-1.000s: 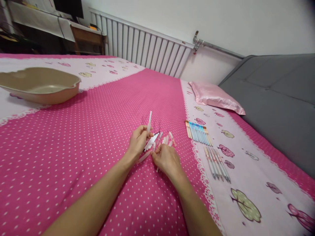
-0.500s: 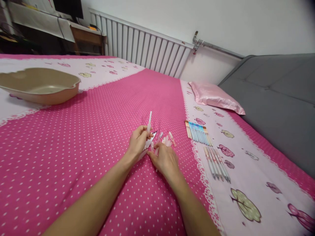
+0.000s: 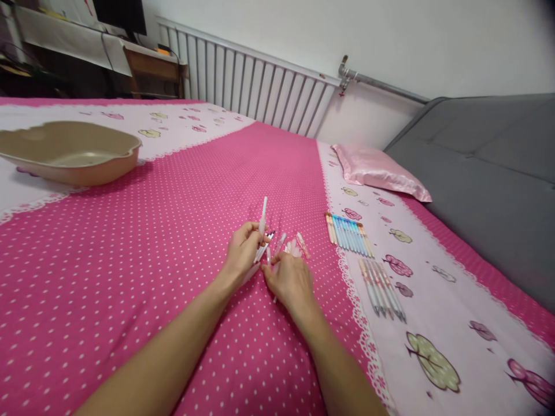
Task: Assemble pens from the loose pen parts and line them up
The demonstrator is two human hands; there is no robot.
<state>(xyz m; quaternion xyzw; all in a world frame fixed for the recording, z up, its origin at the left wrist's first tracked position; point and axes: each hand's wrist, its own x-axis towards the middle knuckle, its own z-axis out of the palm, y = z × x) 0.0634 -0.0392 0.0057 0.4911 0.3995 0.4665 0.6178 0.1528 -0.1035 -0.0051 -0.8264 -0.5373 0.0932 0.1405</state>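
Two hands in frame, both the wearer's own, working one loose heap of pens (image 3: 286,247) on the pink dotted bedspread (image 3: 151,242), roughly centre.

Left hand (image 3: 241,253): fingers curled shut, pinching one white pen (image 3: 262,215) that stood near upright, tip toward 12 o'clock. A few more pens fanned out under the same grip toward 2 o'clock; count there unclear, they overlapped.

Right hand (image 3: 289,280): just at 4 o'clock of the left, almost touching it. Fingers bent down and close together over the heap, tips on the pens. Couldn't tell whether it actually gripped one.

Heap count: couldn't call it, too tangled and part hidden by the hands.

Sorted groups at 3 o'clock of the hands, on the pale printed border:
- blue pen row (image 3: 349,233): about ten, side by side, touching
- white pen row (image 3: 382,289): about seven, side by side, at 5 o'clock of the blue row, a small gap between.

Others: one tan basin (image 3: 69,151) far off at 10 o'clock, one pink pillow (image 3: 379,172) at 1 o'clock, against the grey sofa (image 3: 489,173).
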